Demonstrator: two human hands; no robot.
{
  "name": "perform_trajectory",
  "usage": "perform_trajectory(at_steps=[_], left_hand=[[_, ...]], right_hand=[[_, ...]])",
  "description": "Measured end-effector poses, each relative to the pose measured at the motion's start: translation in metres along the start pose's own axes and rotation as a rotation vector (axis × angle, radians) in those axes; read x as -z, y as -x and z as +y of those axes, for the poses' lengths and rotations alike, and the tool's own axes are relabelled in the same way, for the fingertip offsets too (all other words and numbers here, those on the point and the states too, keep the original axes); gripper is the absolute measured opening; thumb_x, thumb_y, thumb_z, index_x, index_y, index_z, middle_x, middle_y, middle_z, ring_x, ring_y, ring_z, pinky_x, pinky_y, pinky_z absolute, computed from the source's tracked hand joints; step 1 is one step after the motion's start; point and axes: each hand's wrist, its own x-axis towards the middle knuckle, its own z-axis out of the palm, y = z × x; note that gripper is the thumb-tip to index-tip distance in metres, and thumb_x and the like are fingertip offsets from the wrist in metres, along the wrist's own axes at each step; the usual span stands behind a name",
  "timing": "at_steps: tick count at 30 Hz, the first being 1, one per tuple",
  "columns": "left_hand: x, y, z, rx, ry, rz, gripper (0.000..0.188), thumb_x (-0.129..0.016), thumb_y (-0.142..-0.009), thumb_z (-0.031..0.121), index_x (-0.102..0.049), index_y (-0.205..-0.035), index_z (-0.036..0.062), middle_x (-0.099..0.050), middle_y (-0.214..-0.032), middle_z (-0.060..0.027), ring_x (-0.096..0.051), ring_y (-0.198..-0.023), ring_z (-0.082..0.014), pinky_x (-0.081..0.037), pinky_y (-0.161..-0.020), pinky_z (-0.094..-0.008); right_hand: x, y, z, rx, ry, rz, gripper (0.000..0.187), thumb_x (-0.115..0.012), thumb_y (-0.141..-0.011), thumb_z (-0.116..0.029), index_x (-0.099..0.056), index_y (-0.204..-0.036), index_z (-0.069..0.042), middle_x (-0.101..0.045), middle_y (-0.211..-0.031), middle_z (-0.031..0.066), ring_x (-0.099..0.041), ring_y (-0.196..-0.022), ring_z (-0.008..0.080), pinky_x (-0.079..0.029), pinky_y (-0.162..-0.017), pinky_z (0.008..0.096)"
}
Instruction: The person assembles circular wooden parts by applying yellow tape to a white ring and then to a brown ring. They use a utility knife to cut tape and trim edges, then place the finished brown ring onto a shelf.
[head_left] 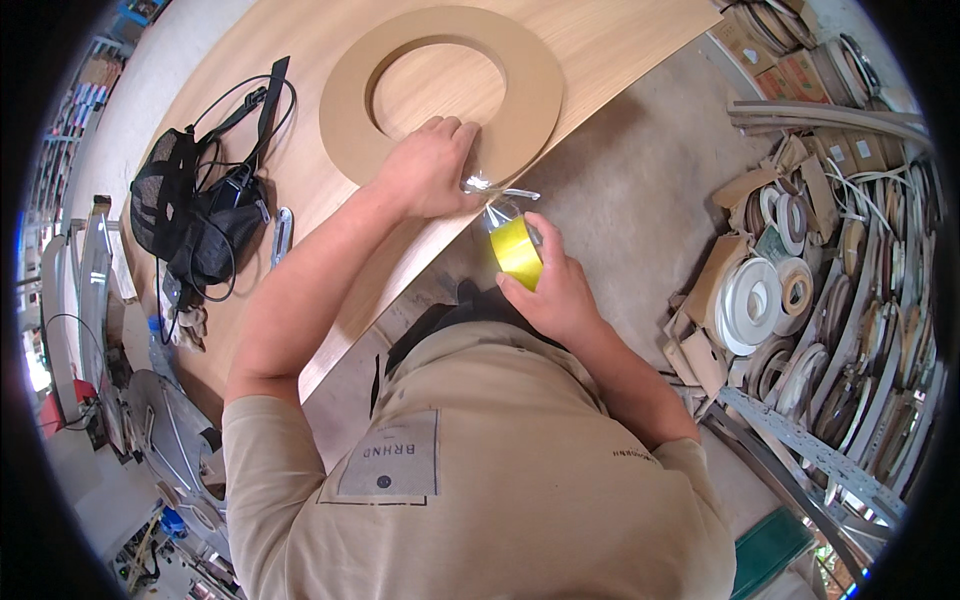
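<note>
A large tan coil of edge banding [530, 85] lies flat on the wooden table [625, 45], close to the edge on my side. My left hand [430, 165] grips its near side, fingers curled over toward the inner hole and thumb by the outer rim. Beyond the table edge, my right hand [560, 275] holds a roll of yellow packing tape [516, 252]. A crumpled clear strip of tape [495, 190] stretches from this roll to the coil beside my left thumb. The underside of the coil and some left fingertips are hidden.
On the table's left lie a black mesh bag [200, 215] with straps and cables, and a utility knife [283, 235]. Rolls of edge banding [750, 305] in torn cardboard boxes crowd a metal rack [820, 450] at right. Concrete floor [630, 170] lies between.
</note>
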Motion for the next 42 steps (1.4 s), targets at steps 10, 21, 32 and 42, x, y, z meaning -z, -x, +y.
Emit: perform_trajectory(at_steps=[10, 21, 32, 42], left_hand=[[0.113, -0.012, 0.017, 0.129, 0.425, -0.115, 0.081, -0.087, -0.062, 0.024, -0.061, -0.130, -0.0113, -0.071, -0.108, -0.0171, -0.067, -0.098, -0.0233, -0.052, -0.092, -0.0328], [0.113, -0.008, 0.019, 0.077, 0.381, -0.118, 0.080, -0.088, -0.062, 0.026, -0.063, -0.130, -0.0084, -0.072, -0.115, -0.0214, -0.070, -0.105, -0.0284, -0.053, -0.098, -0.0360], [0.071, 0.016, 0.025, -0.036, 0.245, 0.105, 0.071, -0.083, -0.064, 0.032, -0.066, -0.120, -0.0075, -0.067, -0.101, -0.0238, -0.064, -0.103, -0.0403, -0.052, -0.092, -0.0476], [0.012, 0.035, 0.029, -0.079, 0.114, 0.248, 0.050, -0.081, -0.063, 0.023, -0.065, -0.102, -0.0049, -0.067, -0.102, -0.0214, -0.062, -0.106, -0.0375, -0.054, -0.092, -0.0444]], right_hand=[[0.015, -0.030, -0.017, 0.213, -0.615, 0.045, 0.050, -0.062, -0.103, -0.026, -0.043, -0.143, -0.003, -0.070, -0.105, 0.0169, -0.071, -0.090, 0.0274, -0.055, -0.081, 0.0385], [-0.059, -0.171, 0.003, 0.533, -0.040, 0.273, 0.046, -0.062, -0.102, -0.033, -0.057, -0.136, -0.002, -0.066, -0.124, 0.0183, -0.061, -0.119, 0.0363, -0.046, -0.104, 0.0462], [0.058, -0.076, 0.047, 0.263, 0.125, 0.254, 0.039, -0.076, -0.091, -0.020, -0.068, -0.125, -0.004, -0.069, -0.122, 0.0180, -0.059, -0.124, 0.0368, -0.045, -0.107, 0.0481], [0.020, -0.172, -0.118, 0.208, 0.326, 0.001, 0.082, -0.079, -0.084, -0.035, -0.044, -0.150, -0.001, -0.066, -0.131, 0.0241, -0.062, -0.124, 0.0381, -0.048, -0.106, 0.0446]])
